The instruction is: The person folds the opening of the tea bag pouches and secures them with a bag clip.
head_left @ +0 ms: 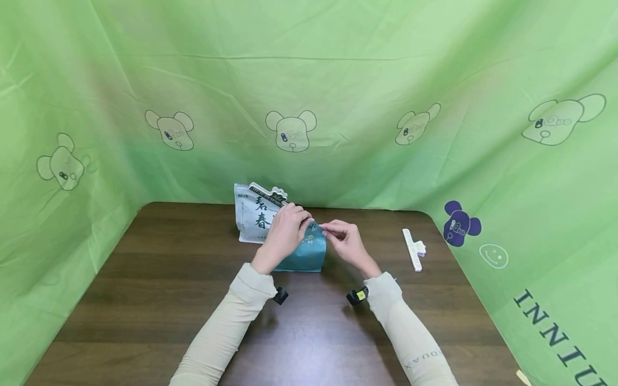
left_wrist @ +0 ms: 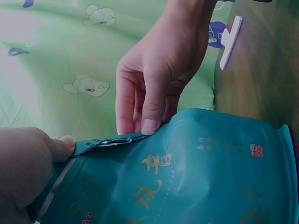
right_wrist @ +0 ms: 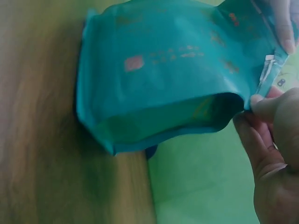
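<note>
A teal pouch (head_left: 309, 252) with gold characters stands upright on the table between the two hands. Its top edge is folded over, and a strip of white shows along the fold in the left wrist view. My left hand (head_left: 288, 228) pinches the top of the pouch on its left side. At the right end of that edge, my right hand (head_left: 346, 241) pinches the corner between thumb and fingers. Behind the left hand stands a pale pouch (head_left: 248, 217) with dark characters, and a ruler-like bag clip (head_left: 267, 194) sits across its top corner, partly hidden by the hand.
A white bag clip (head_left: 412, 250) with ruler marks lies on the right side of the brown wooden table (head_left: 169, 289). Green cloth (head_left: 338, 80) with bear-head prints hangs around the back and sides. Black wrist devices (head_left: 357, 296) hang under both forearms.
</note>
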Tool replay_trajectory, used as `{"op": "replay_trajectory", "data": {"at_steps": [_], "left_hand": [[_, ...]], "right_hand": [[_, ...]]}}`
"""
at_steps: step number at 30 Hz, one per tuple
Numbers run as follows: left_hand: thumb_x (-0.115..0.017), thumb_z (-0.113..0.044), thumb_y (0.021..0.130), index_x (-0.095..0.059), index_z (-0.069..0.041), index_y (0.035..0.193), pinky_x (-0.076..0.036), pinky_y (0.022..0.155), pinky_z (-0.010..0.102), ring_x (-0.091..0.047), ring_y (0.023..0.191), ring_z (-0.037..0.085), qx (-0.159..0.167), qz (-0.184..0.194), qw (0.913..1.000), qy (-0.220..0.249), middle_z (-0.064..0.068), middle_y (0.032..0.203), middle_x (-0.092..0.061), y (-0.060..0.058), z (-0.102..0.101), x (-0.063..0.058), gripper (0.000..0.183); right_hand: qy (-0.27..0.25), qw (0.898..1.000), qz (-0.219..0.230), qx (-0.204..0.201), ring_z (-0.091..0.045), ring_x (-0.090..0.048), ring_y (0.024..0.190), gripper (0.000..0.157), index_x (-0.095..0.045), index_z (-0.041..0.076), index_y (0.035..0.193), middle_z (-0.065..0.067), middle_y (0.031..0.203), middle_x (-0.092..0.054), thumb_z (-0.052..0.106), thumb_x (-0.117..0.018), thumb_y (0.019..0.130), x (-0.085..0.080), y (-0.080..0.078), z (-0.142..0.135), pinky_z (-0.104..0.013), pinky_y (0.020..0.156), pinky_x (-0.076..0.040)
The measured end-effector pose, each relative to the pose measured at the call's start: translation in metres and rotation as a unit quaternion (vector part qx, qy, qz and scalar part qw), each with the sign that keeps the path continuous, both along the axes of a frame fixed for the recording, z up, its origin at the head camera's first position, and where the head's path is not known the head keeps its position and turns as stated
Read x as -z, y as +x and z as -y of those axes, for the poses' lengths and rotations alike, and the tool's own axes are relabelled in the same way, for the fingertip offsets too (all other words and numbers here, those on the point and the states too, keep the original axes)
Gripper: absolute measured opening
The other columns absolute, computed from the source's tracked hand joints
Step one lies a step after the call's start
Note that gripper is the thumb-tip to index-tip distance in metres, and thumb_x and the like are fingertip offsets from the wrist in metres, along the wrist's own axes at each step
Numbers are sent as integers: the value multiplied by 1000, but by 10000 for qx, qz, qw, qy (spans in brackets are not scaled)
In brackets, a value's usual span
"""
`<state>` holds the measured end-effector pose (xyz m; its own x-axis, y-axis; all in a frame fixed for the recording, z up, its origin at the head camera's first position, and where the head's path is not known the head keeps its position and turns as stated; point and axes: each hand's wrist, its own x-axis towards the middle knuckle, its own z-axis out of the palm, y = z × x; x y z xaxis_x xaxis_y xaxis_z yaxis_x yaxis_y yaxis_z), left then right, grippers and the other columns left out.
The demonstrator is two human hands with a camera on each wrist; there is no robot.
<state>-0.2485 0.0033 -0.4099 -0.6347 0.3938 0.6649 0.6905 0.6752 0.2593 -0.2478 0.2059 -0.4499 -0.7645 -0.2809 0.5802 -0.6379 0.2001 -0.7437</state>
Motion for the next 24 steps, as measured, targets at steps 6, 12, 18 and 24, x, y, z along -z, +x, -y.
{"op": "replay_trajectory", "data": {"at_steps": [6, 12, 18, 24], "left_hand": [[-72, -13, 95, -77, -8, 92, -46, 75, 34, -58, 81, 21, -140, -302, 9993, -194, 2, 86, -73, 2, 0, 0, 8], [-71, -14, 96, -77, -9, 92, -45, 74, 33, -58, 81, 21, -250, -503, 9981, -270, 2, 87, -72, 1, -1, 2, 9], [-71, -15, 96, -77, -9, 92, -45, 73, 32, -59, 81, 21, -255, -715, 9968, -253, 2, 86, -72, 1, -1, 4, 9], [-71, -14, 96, -77, -9, 92, -44, 71, 32, -58, 80, 21, -262, -815, 9962, -181, 2, 85, -71, 0, -1, 6, 9]], "right_hand": [[19, 9994, 297, 159, -22, -72, 86, 16, -73, -14, 104, -29, 97, -72, -13, -66, 91, -1, 7, -5, -18, 74, -56], [285, 9971, 637, 306, -38, -71, 100, 19, -71, -14, 111, -30, 107, -72, -6, -63, 96, -3, 7, -19, -20, 84, -55], [813, 9899, 759, 873, -44, -69, 103, 21, -70, -13, 115, -30, 111, -71, -4, -63, 97, 10, -4, -48, -17, 85, -52], [1005, 9777, 776, 1670, -30, -71, 103, 23, -71, -9, 117, -25, 113, -73, -2, -64, 97, 34, -26, -86, -9, 85, -48]]}}
